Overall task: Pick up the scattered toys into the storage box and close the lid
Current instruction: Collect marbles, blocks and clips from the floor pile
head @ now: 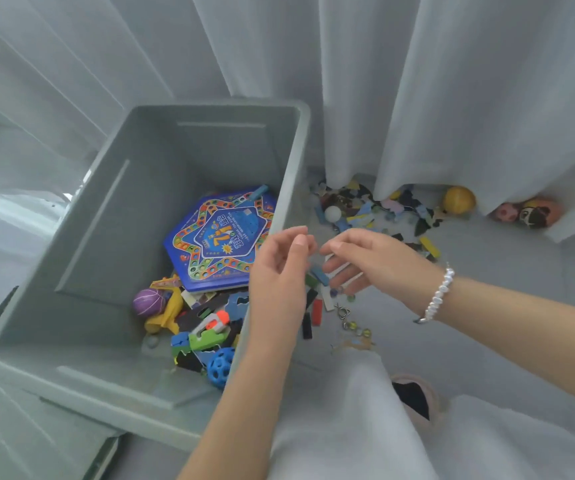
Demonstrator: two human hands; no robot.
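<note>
On a pale grey floor backed by white pleated curtains, the left hand (279, 271) and right hand (365, 261) hover with loose, empty fingers over small coloured blocks (315, 299) at 6 o'clock. Better to scoop these in handfuls into the grey plastic storage box (112, 216) at 9 o'clock, then clear the puzzle-piece pile (376, 209) and yellow ball (458, 199) at 1 o'clock.

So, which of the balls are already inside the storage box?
The purple ball and the blue holed ball; the white, yellow and patterned balls lie outside by the curtain.

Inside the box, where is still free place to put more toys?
The storage box floor is bare at its far end, beyond the blue game board, and along its left wall. Crowded: the near right corner, around the purple ball.
</note>
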